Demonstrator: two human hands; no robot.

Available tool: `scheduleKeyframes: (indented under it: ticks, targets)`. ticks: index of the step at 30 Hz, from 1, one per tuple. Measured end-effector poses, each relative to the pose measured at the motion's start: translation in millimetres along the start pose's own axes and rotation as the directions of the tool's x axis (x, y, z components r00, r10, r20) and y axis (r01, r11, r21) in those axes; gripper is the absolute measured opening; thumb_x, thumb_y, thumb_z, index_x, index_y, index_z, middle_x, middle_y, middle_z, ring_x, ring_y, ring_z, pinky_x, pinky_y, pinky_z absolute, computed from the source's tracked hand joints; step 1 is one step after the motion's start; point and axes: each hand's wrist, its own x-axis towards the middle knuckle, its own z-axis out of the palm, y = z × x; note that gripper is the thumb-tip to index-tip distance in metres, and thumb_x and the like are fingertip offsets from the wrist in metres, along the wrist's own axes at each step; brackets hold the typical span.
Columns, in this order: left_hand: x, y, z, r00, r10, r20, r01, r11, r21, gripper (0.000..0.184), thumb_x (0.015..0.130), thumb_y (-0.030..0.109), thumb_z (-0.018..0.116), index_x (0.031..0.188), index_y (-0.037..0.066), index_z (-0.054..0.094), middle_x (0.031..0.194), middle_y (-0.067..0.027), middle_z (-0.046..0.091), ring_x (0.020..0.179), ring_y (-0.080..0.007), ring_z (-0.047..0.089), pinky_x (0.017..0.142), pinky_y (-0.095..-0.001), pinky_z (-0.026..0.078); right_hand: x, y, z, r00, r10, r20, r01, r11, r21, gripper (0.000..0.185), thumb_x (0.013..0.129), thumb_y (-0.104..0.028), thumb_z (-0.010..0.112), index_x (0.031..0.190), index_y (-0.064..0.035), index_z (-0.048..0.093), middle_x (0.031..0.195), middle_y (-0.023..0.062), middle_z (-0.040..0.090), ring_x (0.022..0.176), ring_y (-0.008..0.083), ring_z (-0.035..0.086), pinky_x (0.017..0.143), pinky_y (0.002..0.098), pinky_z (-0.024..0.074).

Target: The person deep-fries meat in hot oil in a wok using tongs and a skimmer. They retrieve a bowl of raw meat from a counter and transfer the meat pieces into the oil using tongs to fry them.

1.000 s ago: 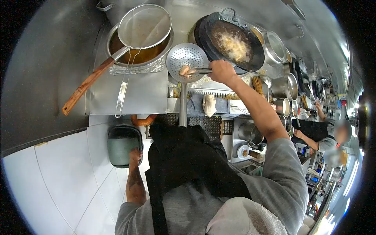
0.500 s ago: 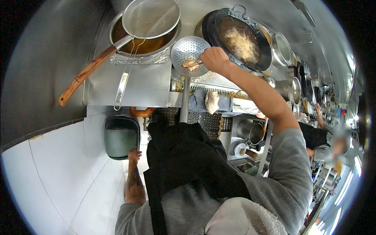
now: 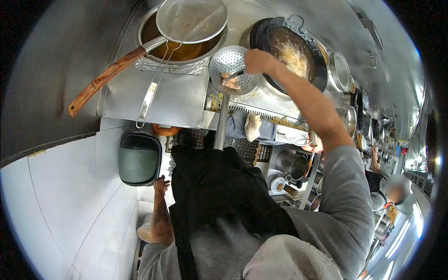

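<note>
My right hand (image 3: 259, 62) is closed on metal tongs (image 3: 236, 73), whose tips meet light-brown pieces of food (image 3: 230, 81) in a perforated metal ladle (image 3: 225, 61). The ladle's long handle points down toward my apron; what supports it is hidden. Low on the left, my left hand (image 3: 161, 184) hangs beside a dark green bin (image 3: 138, 160), fingers a little apart, with nothing visible in it. Right of the tongs, pale food bubbles in oil in a black wok (image 3: 317, 70), partly behind my forearm.
A wooden-handled strainer (image 3: 192, 19) rests over a pot of brown liquid (image 3: 185, 52) at the upper left. A folded grey cloth (image 3: 236, 125) lies on the counter's front edge with a whitish bundle (image 3: 252, 127). Pots line the right. Another person (image 3: 377, 198) stands far right.
The view has shifted, so the stove items sit farther right. My right hand and the tongs have moved over the ladle, shifting the food pieces. My left hand has come away from the bin's edge.
</note>
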Motion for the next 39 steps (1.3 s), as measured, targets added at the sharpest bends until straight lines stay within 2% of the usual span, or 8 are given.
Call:
scheduleKeyframes:
  ticks: [11,14,17,19,29,31,34,39]
  targets:
    - [0.3,45.9,24.6,0.992,0.117,-0.044,-0.112,0.989,0.099,0.020,0.093,0.026,0.045,0.096,0.009,0.055,0.071,-0.0109,0.067,0.044,-0.0132,0.053,0.033,-0.0254,0.030,-163.9,42.8,0.0,0.921,0.354,-0.161,-0.184,0.761,0.622,0.034,0.078,-0.033,0.071,0.097,-0.0044,0.073,0.075,0.0146,0.070,0.072,0.0266,0.069,0.070,0.0365,0.0524]
    - [67.8,31.1,-9.1,0.835,0.417,0.360,-0.550,0.665,0.505,0.019,0.094,0.019,0.040,0.091,0.006,0.054,0.069,-0.0133,0.066,0.044,-0.0150,0.055,0.031,-0.0272,0.032,-234.5,60.2,8.6,0.742,0.636,-0.213,-0.274,0.577,0.770,0.033,0.079,-0.031,0.072,0.100,-0.0058,0.072,0.076,0.0144,0.071,0.074,0.0259,0.070,0.071,0.0351,0.0527]
    - [37.3,57.9,27.3,0.967,0.254,0.016,-0.251,0.944,0.215,0.020,0.093,0.029,0.047,0.088,0.010,0.050,0.070,-0.0157,0.066,0.042,-0.0168,0.054,0.031,-0.0270,0.033,-264.6,76.9,58.5,0.462,0.834,-0.304,-0.529,0.533,0.660,0.029,0.080,-0.029,0.071,0.097,-0.0052,0.073,0.089,0.0207,0.069,0.088,0.0337,0.068,0.080,0.0403,0.0527]
    - [73.5,61.9,20.9,0.979,0.164,0.120,-0.186,0.961,0.204,0.013,0.095,0.024,0.042,0.088,0.015,0.048,0.068,-0.0142,0.061,0.043,-0.0178,0.049,0.031,-0.0262,0.028,-278.3,96.7,85.3,0.545,0.838,-0.029,-0.463,0.330,0.823,0.036,0.076,-0.034,0.073,0.097,-0.0040,0.072,0.091,0.0216,0.069,0.090,0.0351,0.067,0.081,0.0405,0.0524]
    - [57.2,126.7,26.5,0.948,0.218,0.230,-0.305,0.830,0.467,0.013,0.091,0.026,0.055,0.092,0.013,0.053,0.072,-0.0111,0.060,0.050,-0.0205,0.053,0.038,-0.0320,0.038,-293.0,147.3,142.0,0.337,0.931,-0.142,-0.578,0.324,0.749,0.042,0.076,-0.040,0.069,0.078,0.0020,0.071,0.076,0.0233,0.067,0.078,0.0346,0.068,0.073,0.0425,0.0523]
    - [62.3,121.6,13.5,0.894,0.305,0.327,-0.446,0.667,0.597,0.014,0.090,0.026,0.057,0.093,0.013,0.055,0.073,-0.0105,0.060,0.051,-0.0210,0.053,0.040,-0.0332,0.040,-289.6,156.0,150.0,0.320,0.933,-0.163,-0.678,0.345,0.649,0.045,0.074,-0.044,0.071,0.075,0.0013,0.070,0.075,0.0225,0.067,0.078,0.0337,0.069,0.072,0.0413,0.0529]
    - [62.5,112.2,-0.7,0.612,0.444,0.654,-0.648,-0.193,0.737,0.016,0.089,0.026,0.061,0.094,0.012,0.056,0.074,-0.0096,0.059,0.054,-0.0218,0.055,0.042,-0.0349,0.043,-289.7,169.3,154.4,0.263,0.965,-0.014,-0.579,0.169,0.798,0.040,0.071,-0.036,0.070,0.079,0.0034,0.070,0.080,0.0213,0.069,0.083,0.0327,0.069,0.077,0.0417,0.0534]
    - [53.9,103.6,2.2,0.815,0.391,0.428,-0.544,0.262,0.797,0.017,0.091,0.028,0.058,0.093,0.011,0.057,0.073,-0.0093,0.060,0.053,-0.0210,0.055,0.041,-0.0345,0.042,-295.8,163.9,122.4,0.335,0.940,0.063,-0.526,0.131,0.841,0.039,0.070,-0.033,0.067,0.086,0.0021,0.071,0.097,0.0244,0.067,0.095,0.0330,0.067,0.084,0.0393,0.0534]
